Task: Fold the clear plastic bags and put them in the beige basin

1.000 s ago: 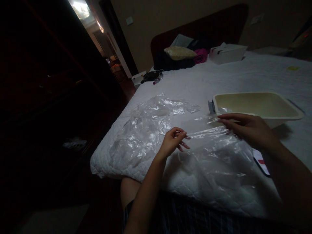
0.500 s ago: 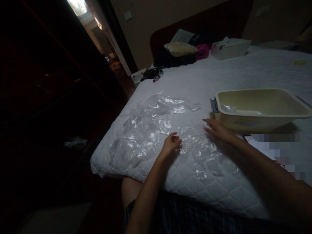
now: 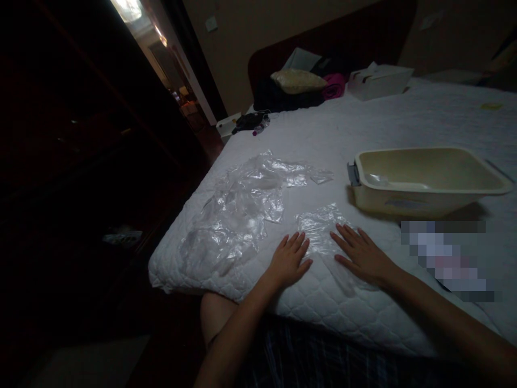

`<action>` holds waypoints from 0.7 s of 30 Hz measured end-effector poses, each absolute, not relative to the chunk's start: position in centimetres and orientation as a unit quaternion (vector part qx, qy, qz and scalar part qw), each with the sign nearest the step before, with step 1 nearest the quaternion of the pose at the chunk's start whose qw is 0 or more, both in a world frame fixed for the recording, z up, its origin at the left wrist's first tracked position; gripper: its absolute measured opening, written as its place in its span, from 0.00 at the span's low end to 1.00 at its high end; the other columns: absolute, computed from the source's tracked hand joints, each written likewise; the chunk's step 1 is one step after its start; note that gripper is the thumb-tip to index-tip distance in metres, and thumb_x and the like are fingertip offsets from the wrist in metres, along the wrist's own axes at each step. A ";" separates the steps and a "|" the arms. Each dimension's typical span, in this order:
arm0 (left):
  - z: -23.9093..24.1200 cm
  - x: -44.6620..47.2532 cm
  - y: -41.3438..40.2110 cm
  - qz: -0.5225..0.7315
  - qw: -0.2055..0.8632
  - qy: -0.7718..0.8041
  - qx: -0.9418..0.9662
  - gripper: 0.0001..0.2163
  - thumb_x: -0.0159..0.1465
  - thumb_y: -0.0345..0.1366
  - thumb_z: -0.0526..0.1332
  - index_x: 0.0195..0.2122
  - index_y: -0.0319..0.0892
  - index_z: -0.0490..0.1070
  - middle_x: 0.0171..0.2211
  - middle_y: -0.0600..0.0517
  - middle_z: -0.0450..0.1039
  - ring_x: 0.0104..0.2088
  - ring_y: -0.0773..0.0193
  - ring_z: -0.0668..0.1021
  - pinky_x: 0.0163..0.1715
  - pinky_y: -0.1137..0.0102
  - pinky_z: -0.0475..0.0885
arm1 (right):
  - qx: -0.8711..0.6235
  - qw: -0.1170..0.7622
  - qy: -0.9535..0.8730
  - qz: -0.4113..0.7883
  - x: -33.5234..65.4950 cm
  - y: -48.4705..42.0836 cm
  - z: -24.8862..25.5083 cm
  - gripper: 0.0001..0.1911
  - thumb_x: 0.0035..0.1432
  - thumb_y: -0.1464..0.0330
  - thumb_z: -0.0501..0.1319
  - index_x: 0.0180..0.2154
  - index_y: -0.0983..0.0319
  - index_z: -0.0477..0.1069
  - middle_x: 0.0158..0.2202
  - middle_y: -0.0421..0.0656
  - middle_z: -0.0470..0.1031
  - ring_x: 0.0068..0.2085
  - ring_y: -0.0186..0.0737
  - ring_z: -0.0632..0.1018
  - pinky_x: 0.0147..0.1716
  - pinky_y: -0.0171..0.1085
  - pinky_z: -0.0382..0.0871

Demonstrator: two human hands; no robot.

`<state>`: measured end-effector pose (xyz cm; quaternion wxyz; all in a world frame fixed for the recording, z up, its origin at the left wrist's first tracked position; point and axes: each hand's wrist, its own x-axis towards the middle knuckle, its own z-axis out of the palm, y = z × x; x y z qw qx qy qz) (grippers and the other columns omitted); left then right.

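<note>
A clear plastic bag (image 3: 320, 229) is spread over the near part of the white quilted mattress (image 3: 315, 302). At its left edge my left hand (image 3: 290, 257) lies flat, palm down, with the fingers spread. My right hand (image 3: 363, 253) rests palm down on the bag's right side, fingers apart. Neither hand grips anything. To the left of both hands lies a crumpled heap of clear plastic bags (image 3: 242, 210), with one thin piece reaching toward the middle of the bed.
A cream plastic basin (image 3: 428, 202) with grey handles stands right of my hands. A blurred-out flat object (image 3: 448, 261) lies in front of it. Farther back are a white box (image 3: 382, 83), a pillow (image 3: 299, 81) and a rolled pink cloth (image 3: 333, 86).
My left hand has gone from curled to flat and spread. The right hand has come down and nearer to me onto the bag, which now lies flatter.
</note>
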<state>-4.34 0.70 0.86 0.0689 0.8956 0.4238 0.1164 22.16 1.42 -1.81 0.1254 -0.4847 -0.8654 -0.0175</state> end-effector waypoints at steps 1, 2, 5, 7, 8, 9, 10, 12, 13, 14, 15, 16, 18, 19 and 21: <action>0.7 -4.5 0.7 0.122 0.071 0.425 0.894 0.25 0.67 0.47 0.48 0.63 0.43 0.51 0.65 0.45 0.49 0.66 0.55 0.53 0.63 0.53 0.49 | -0.481 0.127 -0.867 -0.014 22.3 1.5 -1.9 0.34 0.61 0.50 0.46 0.65 0.54 0.48 0.66 0.48 0.50 0.65 0.51 0.53 0.60 0.56 0.49; 0.6 -4.6 0.6 0.126 0.074 0.424 0.894 0.26 0.67 0.47 0.48 0.63 0.42 0.51 0.65 0.44 0.49 0.66 0.55 0.52 0.64 0.53 0.49 | -0.478 0.129 -0.869 -0.012 22.5 1.6 -1.9 0.34 0.61 0.50 0.46 0.65 0.54 0.47 0.66 0.48 0.48 0.65 0.52 0.53 0.60 0.57 0.48; 0.8 -4.9 0.4 0.137 0.091 0.411 0.897 0.28 0.66 0.48 0.49 0.63 0.41 0.50 0.66 0.43 0.47 0.66 0.54 0.51 0.64 0.53 0.48 | -0.470 0.134 -0.872 -0.012 22.6 1.7 -1.8 0.36 0.60 0.49 0.47 0.65 0.54 0.46 0.67 0.48 0.46 0.65 0.53 0.51 0.60 0.57 0.49; 1.2 -5.0 0.5 0.154 0.105 0.405 0.895 0.29 0.66 0.49 0.49 0.64 0.40 0.50 0.66 0.41 0.46 0.66 0.55 0.51 0.63 0.54 0.49 | -0.469 0.136 -0.873 -0.018 22.5 1.6 -1.7 0.36 0.60 0.48 0.48 0.65 0.54 0.47 0.67 0.48 0.45 0.65 0.53 0.50 0.60 0.57 0.48; 1.5 -5.0 0.6 0.165 0.109 0.407 0.892 0.28 0.66 0.48 0.48 0.64 0.39 0.49 0.66 0.41 0.46 0.66 0.56 0.50 0.63 0.54 0.49 | -0.468 0.137 -0.873 -0.021 22.5 1.6 -1.7 0.36 0.59 0.48 0.49 0.65 0.55 0.47 0.67 0.49 0.45 0.65 0.53 0.50 0.60 0.57 0.48; 1.7 -4.9 0.9 0.175 0.108 0.411 0.888 0.27 0.67 0.47 0.47 0.64 0.39 0.49 0.66 0.40 0.46 0.66 0.57 0.50 0.63 0.54 0.50 | -0.467 0.137 -0.873 -0.024 22.4 1.5 -1.7 0.36 0.59 0.48 0.49 0.65 0.55 0.48 0.67 0.49 0.46 0.65 0.53 0.50 0.60 0.56 0.48; 2.0 -4.8 1.2 0.181 0.101 0.416 0.885 0.26 0.67 0.46 0.47 0.64 0.39 0.49 0.66 0.41 0.45 0.66 0.57 0.50 0.63 0.54 0.49 | -0.467 0.136 -0.874 -0.025 22.4 1.5 -1.8 0.36 0.59 0.48 0.49 0.64 0.56 0.49 0.66 0.50 0.46 0.65 0.53 0.50 0.60 0.56 0.48; 2.3 -4.3 2.0 0.178 0.078 0.420 0.886 0.26 0.67 0.44 0.48 0.64 0.40 0.49 0.66 0.42 0.45 0.67 0.57 0.49 0.64 0.53 0.46 | -0.466 0.133 -0.874 -0.025 22.3 1.4 -1.8 0.36 0.59 0.48 0.50 0.64 0.57 0.52 0.66 0.51 0.48 0.65 0.54 0.51 0.60 0.56 0.47; 2.3 -4.1 2.4 0.169 0.070 0.419 0.889 0.26 0.66 0.44 0.49 0.64 0.41 0.49 0.66 0.43 0.46 0.66 0.56 0.49 0.64 0.53 0.45 | -0.467 0.132 -0.874 -0.023 22.2 1.4 -1.8 0.36 0.59 0.48 0.49 0.63 0.58 0.53 0.66 0.52 0.49 0.65 0.54 0.51 0.60 0.56 0.47; 2.2 -3.8 2.7 0.158 0.068 0.417 0.893 0.27 0.66 0.44 0.51 0.64 0.41 0.50 0.66 0.43 0.47 0.66 0.56 0.50 0.64 0.52 0.45 | -0.468 0.131 -0.874 -0.018 22.2 1.3 -1.8 0.36 0.59 0.48 0.49 0.63 0.58 0.54 0.66 0.52 0.49 0.65 0.53 0.51 0.60 0.56 0.47; 2.1 -3.7 3.0 0.148 0.070 0.417 0.894 0.27 0.65 0.44 0.52 0.63 0.41 0.50 0.65 0.43 0.48 0.66 0.56 0.51 0.64 0.52 0.45 | -0.470 0.129 -0.873 -0.008 22.3 1.4 -1.7 0.36 0.59 0.48 0.49 0.63 0.59 0.54 0.66 0.52 0.49 0.65 0.53 0.52 0.60 0.57 0.47; 1.8 -3.5 3.3 0.141 0.074 0.419 0.894 0.27 0.65 0.45 0.52 0.63 0.41 0.51 0.65 0.43 0.49 0.66 0.56 0.52 0.64 0.52 0.46 | -0.472 0.129 -0.872 0.007 22.4 1.5 -1.5 0.36 0.59 0.48 0.49 0.63 0.59 0.54 0.66 0.52 0.50 0.65 0.54 0.52 0.60 0.57 0.48; 1.2 -3.5 3.5 0.139 0.079 0.421 0.893 0.27 0.65 0.46 0.52 0.63 0.41 0.52 0.65 0.43 0.51 0.65 0.56 0.54 0.63 0.52 0.48 | -0.474 0.132 -0.868 0.060 22.8 2.0 -0.9 0.34 0.60 0.48 0.48 0.62 0.58 0.58 0.65 0.51 0.53 0.64 0.54 0.56 0.59 0.58 0.52; 1.0 -3.6 3.4 0.142 0.078 0.421 0.893 0.27 0.65 0.46 0.52 0.63 0.41 0.52 0.65 0.43 0.51 0.65 0.56 0.53 0.63 0.52 0.48 | -0.477 0.143 -0.862 0.094 23.0 2.4 -0.3 0.31 0.61 0.49 0.47 0.60 0.57 0.60 0.63 0.51 0.56 0.62 0.53 0.59 0.58 0.57 0.55; 0.7 -3.7 3.3 0.149 0.076 0.419 0.893 0.27 0.65 0.46 0.52 0.63 0.40 0.52 0.65 0.42 0.50 0.66 0.56 0.53 0.63 0.53 0.47 | -0.489 0.180 -0.839 0.156 23.6 3.4 1.1 0.28 0.64 0.52 0.42 0.56 0.57 0.66 0.59 0.50 0.65 0.58 0.50 0.67 0.55 0.53 0.62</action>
